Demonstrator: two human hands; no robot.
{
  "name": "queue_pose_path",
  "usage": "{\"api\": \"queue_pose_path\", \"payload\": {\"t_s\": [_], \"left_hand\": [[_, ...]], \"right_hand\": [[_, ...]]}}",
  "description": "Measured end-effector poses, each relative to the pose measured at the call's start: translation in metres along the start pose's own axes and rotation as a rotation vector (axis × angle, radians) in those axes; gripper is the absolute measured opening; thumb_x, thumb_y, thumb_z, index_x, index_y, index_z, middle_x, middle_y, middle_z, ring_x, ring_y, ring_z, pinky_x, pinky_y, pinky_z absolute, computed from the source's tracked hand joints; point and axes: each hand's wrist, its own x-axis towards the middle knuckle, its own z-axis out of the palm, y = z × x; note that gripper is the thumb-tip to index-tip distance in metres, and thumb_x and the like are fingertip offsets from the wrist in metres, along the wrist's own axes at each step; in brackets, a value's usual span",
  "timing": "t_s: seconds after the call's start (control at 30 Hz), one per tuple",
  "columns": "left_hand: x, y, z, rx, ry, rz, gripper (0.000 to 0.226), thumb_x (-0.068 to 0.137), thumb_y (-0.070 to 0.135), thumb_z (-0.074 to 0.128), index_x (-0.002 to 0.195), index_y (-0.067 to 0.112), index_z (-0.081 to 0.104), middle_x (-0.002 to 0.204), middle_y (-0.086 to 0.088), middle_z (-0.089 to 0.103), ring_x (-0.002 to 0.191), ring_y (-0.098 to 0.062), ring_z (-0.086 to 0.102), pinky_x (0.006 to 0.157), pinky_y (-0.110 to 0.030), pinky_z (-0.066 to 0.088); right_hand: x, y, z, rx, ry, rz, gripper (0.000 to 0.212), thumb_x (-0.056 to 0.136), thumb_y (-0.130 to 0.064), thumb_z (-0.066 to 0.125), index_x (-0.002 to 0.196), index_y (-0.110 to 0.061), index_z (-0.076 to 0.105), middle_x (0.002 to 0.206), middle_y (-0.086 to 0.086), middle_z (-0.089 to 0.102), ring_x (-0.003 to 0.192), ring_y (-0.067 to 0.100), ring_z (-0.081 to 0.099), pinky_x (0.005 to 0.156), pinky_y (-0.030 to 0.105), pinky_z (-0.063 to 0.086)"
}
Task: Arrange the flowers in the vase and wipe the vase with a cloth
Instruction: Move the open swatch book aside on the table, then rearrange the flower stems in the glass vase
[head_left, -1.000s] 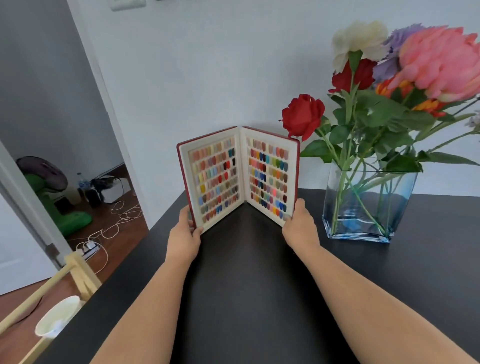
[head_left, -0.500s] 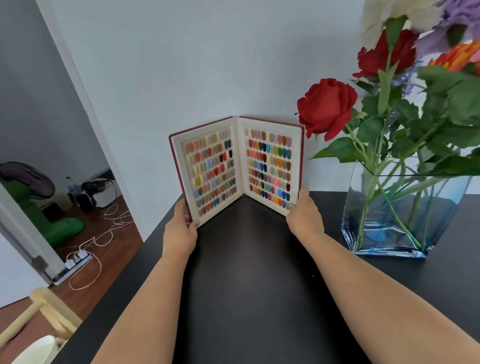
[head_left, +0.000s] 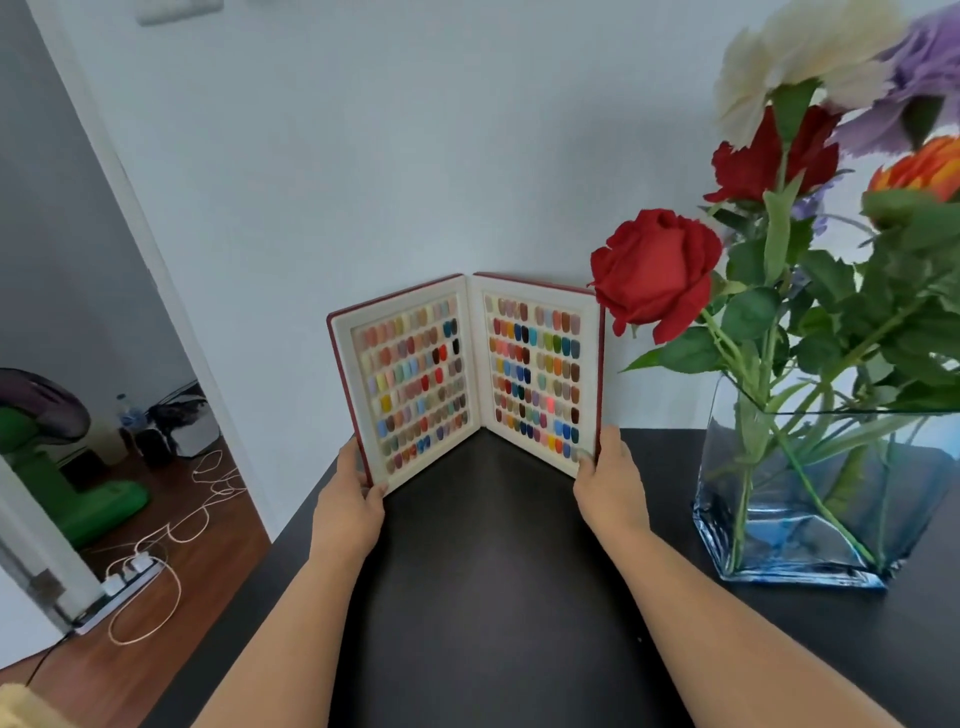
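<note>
We see colour-swatch book (head_left: 467, 374) standing open, upright on black table (head_left: 493, 597), against pale wall. Our left hand (head_left: 350, 501) grips book's left cover at lower corner; our right hand (head_left: 610, 486) grips right cover's lower edge. Hands apart, each clamped on book. Glass vase (head_left: 810, 493) stands on table just right of book, water inside, holding flowers (head_left: 655, 273): red rose leans toward book.
</note>
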Motion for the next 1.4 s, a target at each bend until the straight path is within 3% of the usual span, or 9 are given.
{"api": "queue_pose_path", "payload": {"t_s": [0.17, 0.33, 0.5, 0.6, 0.73, 0.93, 1.07, 1.2, 1.4], "left_hand": [[-0.013, 0.002, -0.001, -0.043, 0.009, -0.001, 0.075, 0.087, 0.011, 0.064, 0.145, 0.036, 0.023, 0.116, -0.003, 0.061, 0.100, -0.020, 0.062, 0.087, -0.044, 0.054], [-0.043, 0.014, -0.001, -0.050, 0.058, -0.085, 0.080, 0.084, 0.018, 0.071, 0.148, 0.020, 0.024, 0.131, -0.007, 0.052, 0.102, -0.017, 0.056, 0.086, -0.036, 0.050], [-0.095, 0.042, 0.008, 0.071, -0.130, 0.193, 0.062, 0.090, 0.029, 0.063, 0.142, 0.027, 0.031, 0.124, 0.009, 0.047, 0.102, -0.005, 0.054, 0.087, -0.025, 0.048], [-0.126, 0.082, 0.018, -0.008, -0.226, 0.340, 0.058, 0.089, 0.035, 0.062, 0.138, 0.040, 0.032, 0.116, 0.022, 0.047, 0.105, 0.003, 0.051, 0.082, -0.012, 0.042], [-0.150, 0.161, 0.018, -0.190, -0.175, 0.510, 0.032, 0.090, 0.033, 0.062, 0.118, 0.041, 0.048, 0.109, 0.024, 0.052, 0.103, 0.004, 0.053, 0.082, -0.012, 0.043], [-0.170, 0.293, 0.005, -0.478, -0.018, 0.693, 0.010, 0.090, 0.027, 0.059, 0.097, 0.033, 0.064, 0.099, 0.012, 0.061, 0.090, -0.002, 0.059, 0.075, -0.010, 0.044], [-0.183, 0.345, 0.019, -0.450, -0.012, 0.678, 0.024, 0.090, 0.028, 0.063, 0.113, 0.022, 0.067, 0.102, 0.010, 0.065, 0.088, 0.000, 0.061, 0.080, -0.023, 0.052], [-0.185, 0.370, 0.032, -0.328, -0.044, 0.534, 0.044, 0.088, 0.030, 0.066, 0.127, 0.009, 0.061, 0.113, -0.009, 0.065, 0.096, -0.020, 0.063, 0.086, -0.028, 0.049], [-0.177, 0.388, 0.025, -0.235, -0.028, 0.464, 0.029, 0.088, 0.025, 0.067, 0.110, 0.007, 0.065, 0.104, -0.009, 0.071, 0.090, -0.024, 0.064, 0.072, -0.024, 0.040]], "right_hand": [[-0.005, 0.001, -0.007, 0.037, -0.063, 0.015, 0.032, 0.096, -0.024, 0.050, 0.126, -0.024, 0.039, 0.119, 0.003, 0.056, 0.105, 0.018, 0.056, 0.085, 0.040, 0.054], [-0.026, -0.004, -0.023, 0.079, -0.092, 0.033, 0.054, 0.092, -0.020, 0.054, 0.140, -0.017, 0.029, 0.135, 0.006, 0.041, 0.118, 0.019, 0.046, 0.094, 0.032, 0.044], [-0.069, -0.004, -0.055, 0.201, -0.272, -0.004, 0.056, 0.091, -0.016, 0.055, 0.141, -0.021, 0.032, 0.138, -0.002, 0.030, 0.112, 0.004, 0.041, 0.095, 0.013, 0.029], [-0.095, 0.002, -0.093, 0.252, -0.345, -0.082, 0.035, 0.088, -0.012, 0.054, 0.113, -0.038, 0.053, 0.123, -0.012, 0.044, 0.106, -0.001, 0.047, 0.084, 0.008, 0.034], [-0.113, 0.004, -0.172, 0.344, -0.206, -0.191, 0.041, 0.083, 0.002, 0.054, 0.082, -0.037, 0.064, 0.093, -0.012, 0.061, 0.083, 0.000, 0.057, 0.070, 0.007, 0.042], [-0.102, 0.001, -0.300, 0.401, 0.036, -0.303, 0.037, 0.087, 0.001, 0.051, 0.079, -0.032, 0.064, 0.083, -0.019, 0.066, 0.076, -0.001, 0.059, 0.067, 0.010, 0.047], [-0.077, 0.005, -0.351, 0.341, 0.123, -0.218, 0.026, 0.087, -0.010, 0.051, 0.088, -0.033, 0.062, 0.081, -0.010, 0.064, 0.063, 0.008, 0.053, 0.054, 0.012, 0.040], [-0.051, -0.011, -0.372, 0.240, 0.059, -0.200, 0.017, 0.088, -0.025, 0.056, 0.105, -0.030, 0.058, 0.078, -0.006, 0.060, 0.070, 0.013, 0.057, 0.059, 0.024, 0.040], [-0.022, -0.045, -0.371, 0.121, 0.025, -0.225, 0.032, 0.087, -0.033, 0.060, 0.115, -0.017, 0.060, 0.093, 0.008, 0.067, 0.071, 0.023, 0.061, 0.064, 0.027, 0.045]]}}
